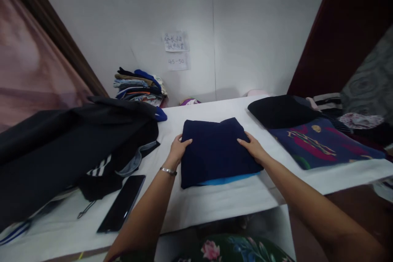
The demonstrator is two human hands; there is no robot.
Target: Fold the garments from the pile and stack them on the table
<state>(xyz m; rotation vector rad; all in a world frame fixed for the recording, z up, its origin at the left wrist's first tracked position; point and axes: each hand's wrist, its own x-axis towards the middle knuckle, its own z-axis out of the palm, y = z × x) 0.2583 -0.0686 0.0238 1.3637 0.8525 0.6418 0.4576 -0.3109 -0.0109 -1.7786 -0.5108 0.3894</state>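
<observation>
A folded navy garment (216,153) lies in front of me on the white-covered table (196,206), with a strip of bright blue cloth (229,179) showing under its near edge. My left hand (179,150) grips its left side, thumb on top and fingers hidden beneath or behind the edge. On the opposite side, my right hand (252,147) holds the right edge the same way. A metal bracelet (168,170) circles my left wrist.
Dark clothes (76,139) are heaped at left, beside a black phone (123,202). Folded clothes (138,86) are stacked against the wall. At right lie a black folded garment (282,110) and a patterned one (322,141). Handwritten paper signs (177,51) hang on the wall.
</observation>
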